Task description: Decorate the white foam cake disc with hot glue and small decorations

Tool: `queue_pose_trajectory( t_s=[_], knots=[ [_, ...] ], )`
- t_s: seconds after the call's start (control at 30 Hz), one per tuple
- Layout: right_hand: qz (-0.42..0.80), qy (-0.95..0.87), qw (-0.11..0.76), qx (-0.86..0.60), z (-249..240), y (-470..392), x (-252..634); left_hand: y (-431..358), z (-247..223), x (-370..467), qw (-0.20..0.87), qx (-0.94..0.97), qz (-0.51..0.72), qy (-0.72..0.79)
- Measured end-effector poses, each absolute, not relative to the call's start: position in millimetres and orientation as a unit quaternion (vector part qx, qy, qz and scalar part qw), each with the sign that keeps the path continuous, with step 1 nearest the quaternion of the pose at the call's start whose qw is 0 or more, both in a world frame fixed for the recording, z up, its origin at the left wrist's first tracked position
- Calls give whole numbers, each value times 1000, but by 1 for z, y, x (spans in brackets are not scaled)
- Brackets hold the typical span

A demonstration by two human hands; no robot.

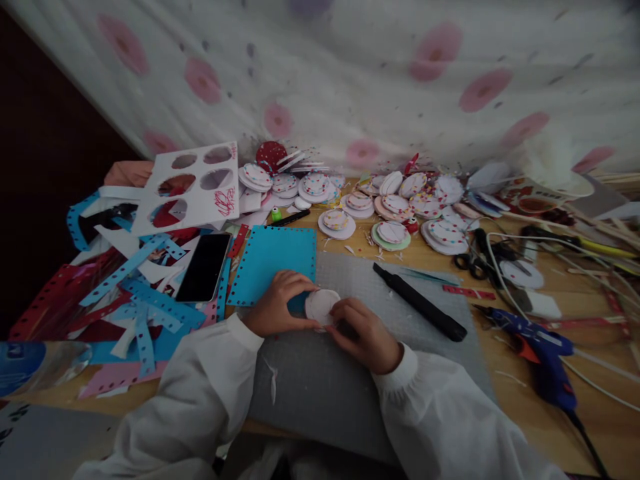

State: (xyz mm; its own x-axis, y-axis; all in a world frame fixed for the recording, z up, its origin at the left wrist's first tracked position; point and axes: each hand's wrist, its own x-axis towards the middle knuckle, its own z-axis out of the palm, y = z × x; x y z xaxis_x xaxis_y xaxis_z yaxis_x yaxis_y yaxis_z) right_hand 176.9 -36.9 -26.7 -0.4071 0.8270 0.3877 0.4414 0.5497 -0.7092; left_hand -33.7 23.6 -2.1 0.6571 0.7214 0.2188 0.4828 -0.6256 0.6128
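Note:
A small round white disc (321, 305) is held between both hands above the grey mat (325, 393). My left hand (284, 303) grips its left side, thumb below and fingers above. On its right edge, the fingers of my right hand (365, 333) are pinched. A blue sheet with dotted edges (280, 257) lies just behind my left hand. To the right of my right hand rests a black pen-like tool (423, 303).
Paper strips (145, 313) and a phone (205, 267) lie left. Stacked decorated discs (315, 187) line the back before a floral curtain (340, 80). A blue glue gun (545, 353), scissors (470, 265) and cables lie right. A bottle (45, 367) is at the left edge.

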Motion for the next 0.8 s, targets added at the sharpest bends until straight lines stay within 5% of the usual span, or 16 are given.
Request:
queue_pose_trajectory(
  t_s=[0.57, 0.8],
  knots=[
    [234, -802, 376, -401, -27, -38, 177, 24, 0, -37, 283, 853, 247, 362],
    [168, -805, 422, -382, -22, -41, 174, 16, 4, -23, 392, 747, 328, 426]
  ],
)
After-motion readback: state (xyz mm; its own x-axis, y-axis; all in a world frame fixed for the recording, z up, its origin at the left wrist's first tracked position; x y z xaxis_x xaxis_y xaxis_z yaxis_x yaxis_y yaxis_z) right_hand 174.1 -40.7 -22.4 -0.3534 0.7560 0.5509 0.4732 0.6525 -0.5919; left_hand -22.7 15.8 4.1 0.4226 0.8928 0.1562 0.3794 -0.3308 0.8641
